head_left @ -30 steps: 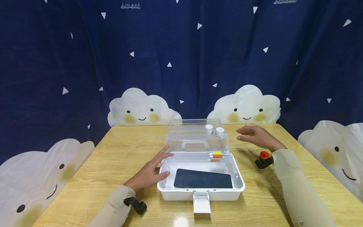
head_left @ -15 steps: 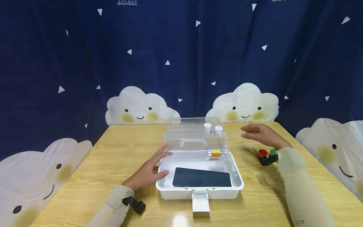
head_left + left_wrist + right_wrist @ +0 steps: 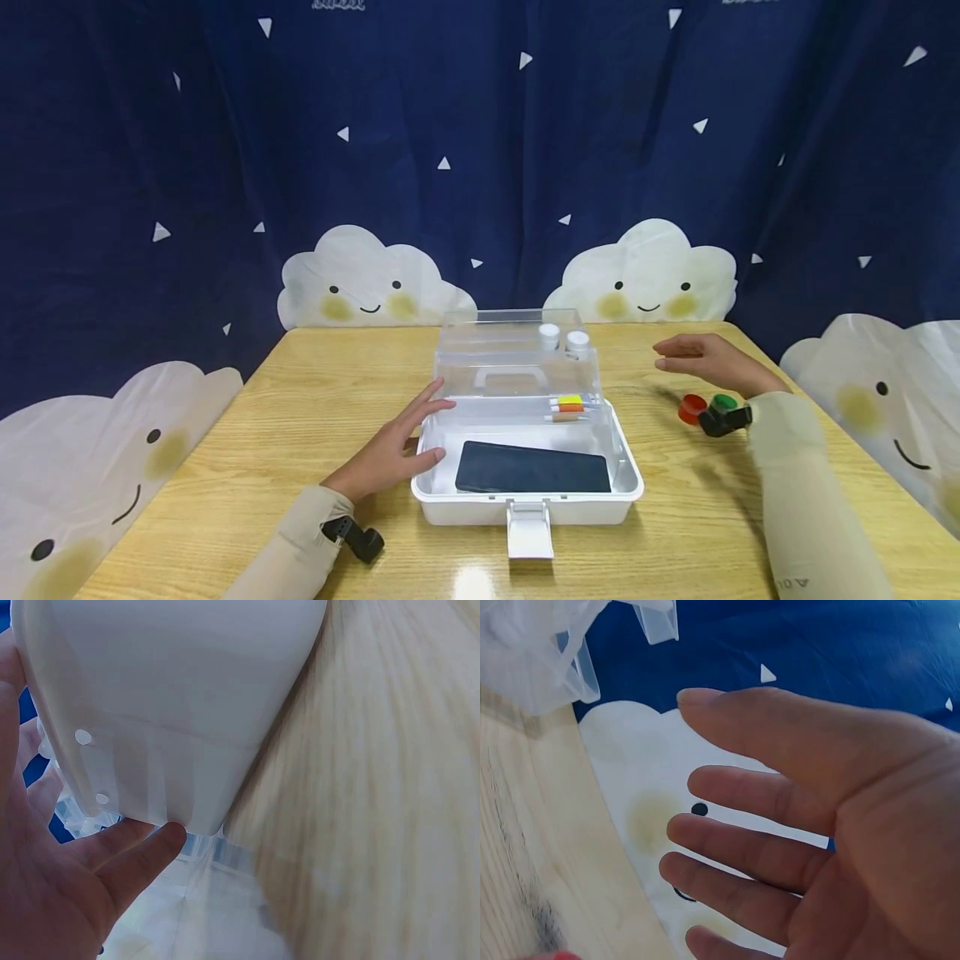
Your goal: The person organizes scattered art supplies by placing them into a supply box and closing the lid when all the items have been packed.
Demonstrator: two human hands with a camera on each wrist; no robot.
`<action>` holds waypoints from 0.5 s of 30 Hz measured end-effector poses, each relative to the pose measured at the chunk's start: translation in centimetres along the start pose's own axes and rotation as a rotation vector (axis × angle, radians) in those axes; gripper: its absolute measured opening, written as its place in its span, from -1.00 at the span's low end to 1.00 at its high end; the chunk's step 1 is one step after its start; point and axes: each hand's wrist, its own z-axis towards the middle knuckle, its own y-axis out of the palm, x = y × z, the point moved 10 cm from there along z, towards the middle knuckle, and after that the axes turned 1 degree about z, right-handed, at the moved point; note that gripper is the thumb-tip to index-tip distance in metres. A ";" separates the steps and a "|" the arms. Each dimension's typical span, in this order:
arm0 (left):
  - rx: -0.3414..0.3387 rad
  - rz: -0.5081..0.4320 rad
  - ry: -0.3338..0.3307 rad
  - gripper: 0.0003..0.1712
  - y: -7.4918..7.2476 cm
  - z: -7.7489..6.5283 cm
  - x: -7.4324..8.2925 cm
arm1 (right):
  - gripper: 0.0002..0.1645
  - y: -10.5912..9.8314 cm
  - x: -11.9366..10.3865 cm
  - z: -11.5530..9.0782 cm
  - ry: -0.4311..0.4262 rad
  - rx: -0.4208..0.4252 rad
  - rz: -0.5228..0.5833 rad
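Note:
A white plastic storage box (image 3: 487, 511) stands on the table, its clear tiered lid (image 3: 487, 379) raised at the back and its front latch (image 3: 529, 533) folded down. Inside lies a flat black slab (image 3: 532, 468). My left hand (image 3: 390, 454) rests on the box's left rim with fingers spread; in the left wrist view, two fingertips (image 3: 174, 831) touch the outer wall. Away to the right, my right hand (image 3: 716, 364) is raised over the table with nothing in it, its fingers slightly bent and apart in the right wrist view.
Two white-capped containers (image 3: 549, 337) and several slim items with yellow, orange and brown parts (image 3: 570, 406) show in the lid area. A round red thing (image 3: 692, 408) and a round green one (image 3: 724, 403) sit below my right hand. A blue curtain (image 3: 480, 150) hangs behind.
My right hand has moved right, away from the box, and the green round thing has come into sight beside the red one. The left hand stays on the rim.

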 end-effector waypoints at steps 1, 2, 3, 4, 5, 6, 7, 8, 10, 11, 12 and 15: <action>-0.001 0.001 -0.003 -0.28 0.0 0.0 -0.1 | -0.25 0.0 0.2 -0.1 -0.003 -0.003 0.002; -0.001 0.001 -0.006 -0.28 0.0 0.1 -0.2 | -0.26 0.0 0.4 -0.2 -0.006 -0.006 0.005; -0.001 0.003 -0.002 -0.28 0.0 0.1 -0.1 | -0.27 0.0 0.6 -0.3 -0.009 -0.008 0.008; -0.001 0.004 0.004 -0.28 0.0 0.1 -0.1 | -0.27 0.0 0.8 -0.4 -0.011 -0.012 0.013; 0.000 0.005 0.004 -0.28 0.1 0.1 -0.1 | -0.28 0.0 1.0 -0.5 -0.014 -0.015 0.019; 0.002 0.006 0.006 -0.28 0.0 0.1 0.0 | -0.28 0.0 1.2 -0.5 -0.015 -0.019 0.028; 0.001 0.007 0.006 -0.28 0.0 0.1 0.0 | -0.28 0.0 1.4 -0.6 -0.016 -0.023 0.033; 0.002 0.008 0.005 -0.28 0.0 0.1 0.0 | -0.29 0.0 1.7 -0.7 -0.011 -0.026 0.037; 0.004 0.009 0.002 -0.27 0.0 0.1 0.0 | -0.27 0.1 2.4 -0.7 0.005 -0.041 0.040; 0.005 0.010 -0.003 -0.27 0.0 0.1 -0.1 | -0.25 0.2 2.8 -0.8 0.015 -0.052 0.045; 0.006 0.010 -0.003 -0.27 0.0 0.1 -0.1 | -0.24 0.3 3.2 -0.8 0.027 -0.065 0.051; 0.010 0.011 0.002 -0.27 0.0 0.1 -0.1 | -0.21 0.7 4.2 -1.0 0.065 -0.099 0.070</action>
